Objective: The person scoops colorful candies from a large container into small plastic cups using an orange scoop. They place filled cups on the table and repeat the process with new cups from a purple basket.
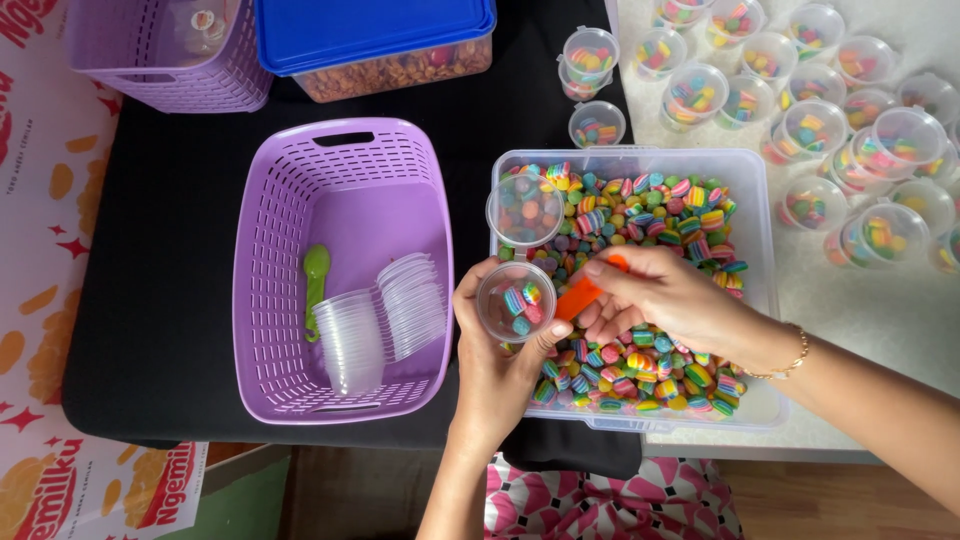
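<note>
Baskets sit furthest out on the far side of the left hand's grip: a purple slatted basket holding a green spoon and two leaning stacks of empty clear cups, just beside the wrist. The left hand has its fingers and thumb closed around a small clear cup, which hangs over the near-left corner of the clear tub and carries only a few striped candies in its bottom. Just beyond that grip a round clear lid rests on the heap of rainbow candies. Touching the cup's rim from the other side is an orange scoop, pinched tight between the thumb and fingers of the right hand, which lies low over the heap. Further out past that hand, many filled, lidded cups crowd the pale tabletop. The cup is held by its wall alone and looks thin, so a hard squeeze could buckle it and tip candies out; since the scoop meets the rim at an angle, pieces could roll off past the edge onto the black cloth rather than back into the tub.
</note>
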